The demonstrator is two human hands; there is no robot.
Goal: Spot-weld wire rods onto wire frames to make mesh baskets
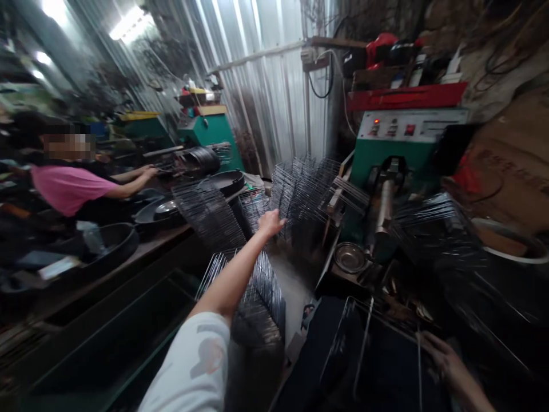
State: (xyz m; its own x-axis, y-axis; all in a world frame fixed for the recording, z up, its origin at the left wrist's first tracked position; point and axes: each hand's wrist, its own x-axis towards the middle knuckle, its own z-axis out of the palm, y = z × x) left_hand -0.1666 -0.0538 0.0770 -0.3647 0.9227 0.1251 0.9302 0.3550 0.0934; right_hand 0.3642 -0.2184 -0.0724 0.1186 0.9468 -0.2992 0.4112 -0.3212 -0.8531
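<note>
My left hand (pixel 270 223) is stretched far forward, its fingers curled, in front of a stack of bent metal wire pieces (pixel 300 186). Whether anything is between those fingers cannot be made out. Below my left forearm stands another stack of wire pieces (pixel 268 286). My right hand (pixel 446 360) is low at the right beside my lap, blurred, with its fingers closed at the side of some bent wires (pixel 362 343). These wires lie across my dark-clothed lap.
A green machine (pixel 401 149) with a control panel and a metal roller stands front right, a round metal dish (pixel 350 257) below it. More wire pieces (pixel 433 220) lie to its right. At left, a person in pink (pixel 75 186) works beside black basins (pixel 114 246).
</note>
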